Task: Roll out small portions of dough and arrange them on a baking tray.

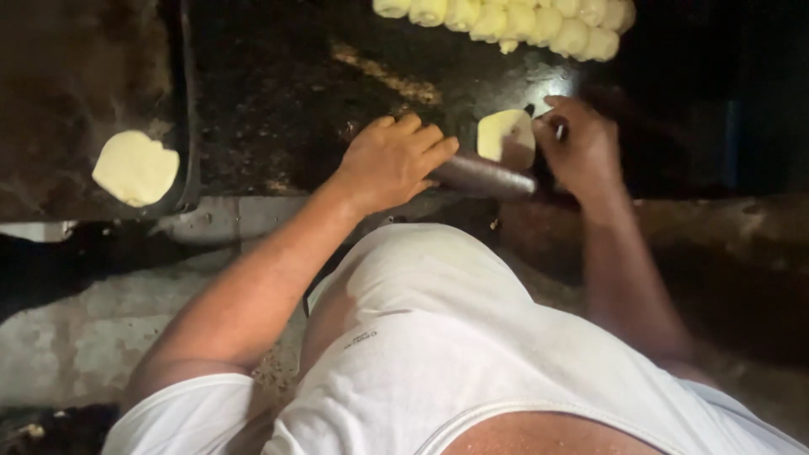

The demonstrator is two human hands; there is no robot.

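A dark rolling pin [487, 175] lies across the black work surface [286, 101]. My left hand [394, 160] rests palm down on its left end. My right hand [580, 145] presses on its right end, fingers curled. Under the pin, between my hands, sits a small flattened piece of pale dough [506, 136], partly covered by the pin. Whether the hands grip the pin or only press on it is hard to tell.
A row of several pale dough balls [514, 21] lines the far edge of the surface. A flat round of dough [135, 167] lies on a dark griddle [59, 76] at the left. My white shirt fills the lower middle, above a rough grey floor [76, 329].
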